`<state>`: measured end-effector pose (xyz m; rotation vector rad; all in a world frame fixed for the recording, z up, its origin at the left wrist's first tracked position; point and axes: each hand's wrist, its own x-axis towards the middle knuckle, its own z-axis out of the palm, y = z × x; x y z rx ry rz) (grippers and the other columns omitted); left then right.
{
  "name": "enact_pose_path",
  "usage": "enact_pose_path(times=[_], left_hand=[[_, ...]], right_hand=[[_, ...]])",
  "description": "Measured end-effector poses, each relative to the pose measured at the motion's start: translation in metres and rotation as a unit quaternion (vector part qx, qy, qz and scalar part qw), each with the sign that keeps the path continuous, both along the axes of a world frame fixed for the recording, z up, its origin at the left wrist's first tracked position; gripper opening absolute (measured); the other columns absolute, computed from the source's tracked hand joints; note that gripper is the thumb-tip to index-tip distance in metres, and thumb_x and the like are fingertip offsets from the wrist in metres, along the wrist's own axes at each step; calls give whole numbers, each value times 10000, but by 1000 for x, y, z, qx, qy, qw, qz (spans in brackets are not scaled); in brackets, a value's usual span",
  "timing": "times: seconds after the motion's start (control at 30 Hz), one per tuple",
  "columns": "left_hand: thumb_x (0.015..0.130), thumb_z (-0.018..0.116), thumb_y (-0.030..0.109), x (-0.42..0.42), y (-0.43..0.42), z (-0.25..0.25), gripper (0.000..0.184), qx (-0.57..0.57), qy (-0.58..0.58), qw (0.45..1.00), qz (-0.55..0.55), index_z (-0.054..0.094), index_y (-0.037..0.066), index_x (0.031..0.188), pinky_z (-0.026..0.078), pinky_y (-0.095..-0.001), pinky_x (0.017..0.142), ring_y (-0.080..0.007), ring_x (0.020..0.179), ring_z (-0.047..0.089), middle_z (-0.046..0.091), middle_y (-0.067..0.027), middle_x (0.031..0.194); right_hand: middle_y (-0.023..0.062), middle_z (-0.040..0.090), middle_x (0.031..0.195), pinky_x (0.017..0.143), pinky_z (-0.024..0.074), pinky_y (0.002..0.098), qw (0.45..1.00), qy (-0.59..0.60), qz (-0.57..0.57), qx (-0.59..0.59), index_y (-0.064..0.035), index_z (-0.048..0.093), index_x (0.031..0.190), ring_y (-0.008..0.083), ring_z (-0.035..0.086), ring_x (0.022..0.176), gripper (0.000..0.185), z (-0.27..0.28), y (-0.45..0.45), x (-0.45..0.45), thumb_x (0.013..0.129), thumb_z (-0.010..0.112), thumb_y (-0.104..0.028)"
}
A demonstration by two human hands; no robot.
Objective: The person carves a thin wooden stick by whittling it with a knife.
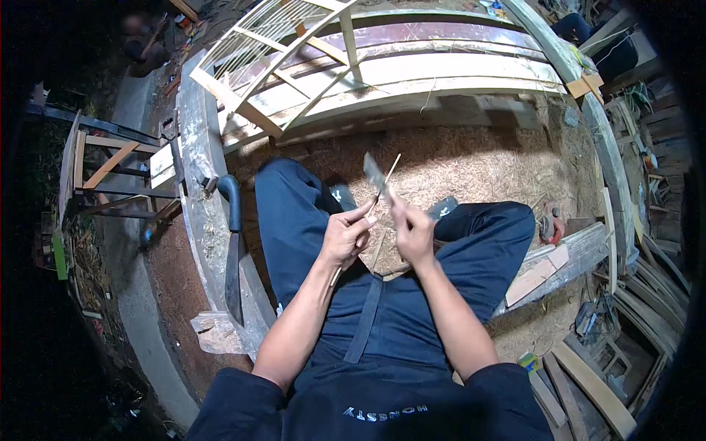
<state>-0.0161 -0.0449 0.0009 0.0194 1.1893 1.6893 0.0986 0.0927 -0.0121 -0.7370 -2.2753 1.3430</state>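
Head view: a person is sitting with knees bending outward, and both hands are meeting just beyond the lap (409,312).
Left hand: the fingers of the left hand (346,239) are grasping a thin stick (393,167), thumb and forefinger pinching it. The stick is slanting up and away from the lap, its lower end poking out beneath the hand.
Right hand: the fingers of the right hand (414,231) are closing around a knife (373,170); its handle is mostly hiding inside them.
Knife and stick: the blade is looking blurred and crossing the stick beyond the lap; whether they are touching, I cannot tell.
Machete: left of the lap, a machete (234,272) with a curved dark handle is lying on a timber beam (193,117).
Rack: beyond the lap, toward the left, a slatted rack (261,110) is leaning over pale boards (471,70).
Ground: between the lap and those boards, shavings (471,165) are covering the ground.
Right side: a red tool (553,228) is resting right of the lap.
Far left: another person (143,48) is showing dimly, well apart from the lap.
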Motion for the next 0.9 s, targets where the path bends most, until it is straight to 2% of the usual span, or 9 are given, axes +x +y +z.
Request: enact_pose_path(times=[0.03,0.13,0.17,0.27,0.43,0.53,0.8,0.87,0.9], left_hand=[[933,678,42,-2,-1,5,451,-5,3,1000,-15,590,9,1374,306,-216,444,-24,459,394,551,53,658],[935,674,39,5,1,-2,456,-6,6,1000,-13,584,12,1381,295,-200,427,-17,449,391,571,50,672],[933,675,34,6,1,-2,456,-11,4,1000,-15,586,12,1380,299,-197,433,-15,458,395,580,47,688],[937,691,58,2,2,5,461,-29,11,1000,-2,587,37,1385,300,-215,432,-20,456,362,483,76,607],[950,683,76,5,2,0,442,-24,7,1000,-10,587,10,1376,286,-213,420,-18,438,368,476,78,583],[957,687,111,0,4,3,413,-19,-18,999,18,613,24,1354,276,-209,413,-20,430,357,478,78,582],[977,649,88,5,0,3,414,-13,-9,1000,-4,586,16,1380,321,-205,458,-24,471,395,529,58,646],[974,654,88,3,1,0,417,-18,11,1000,-4,587,17,1379,325,-203,455,-20,474,404,548,53,660],[970,659,87,3,0,1,420,-29,26,999,-2,587,19,1379,328,-201,451,-16,477,413,568,49,673]], right_hand=[[183,730,875,707,525,366,985,154,-13,72,-6,640,1316,223,679,757,349,-6,-6,-5,1033,544,-185],[203,741,945,758,541,372,996,-14,-63,-58,-3,646,1306,243,708,819,345,-4,11,-5,1012,573,-168],[197,713,839,687,521,347,984,132,-112,-52,-16,648,1310,220,671,729,347,-29,13,-16,1005,583,-168],[213,729,916,731,532,334,1000,12,-12,19,-16,646,1311,203,701,797,339,-3,3,0,1015,571,-162],[210,730,879,718,552,351,987,121,-108,-3,-47,643,1327,262,717,795,358,-19,12,-19,1005,593,-193],[216,732,891,689,557,360,998,46,14,27,-55,667,1301,245,724,796,338,-6,-3,-3,1014,575,-206],[184,713,896,696,510,322,998,15,-64,-13,18,635,1297,196,638,736,327,-7,13,-6,1010,570,-124],[196,721,905,700,508,325,984,153,-37,79,7,633,1308,191,648,745,332,-11,0,-8,1012,567,-126],[204,717,859,685,527,370,997,68,-38,13,-42,641,1331,256,685,743,364,-2,4,-4,998,598,-180]])
